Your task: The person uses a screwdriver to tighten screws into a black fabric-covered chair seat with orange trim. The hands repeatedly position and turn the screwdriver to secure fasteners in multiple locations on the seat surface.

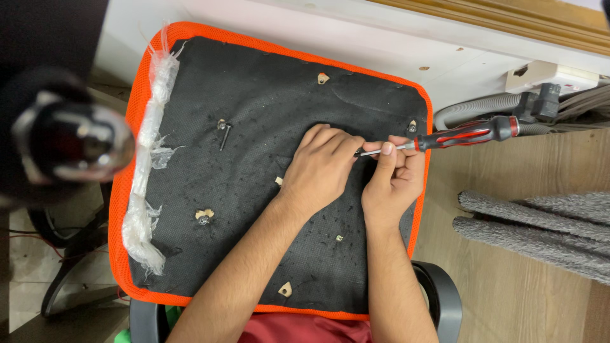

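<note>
Item: upturned chair seat [254, 190], black fabric underside with orange mesh border, frayed white stuffing [149, 165] along its left edge.

Screwdriver [445, 138]: red-and-black handle, lay level over the seat's right edge, shaft pointing left to a spot near the seat's upper right corner. Judged light, rigid, with a grippy moulded handle, the best place to hold it; the bare shaft looked slick.

Right hand [394, 174]: fingers curled closed around the shaft close to its tip.

Left hand [321, 166]: palm down on the fabric just beside the tip, fingers bent and together; whether they pinched anything could not be told.

Loose black screw [225, 136]: lay toward the upper left of the seat, beside a torn hole.

Seat judged stiff beneath soft, snag-prone cloth.

Grey corrugated hose [473, 107]: off the seat, right.
</note>
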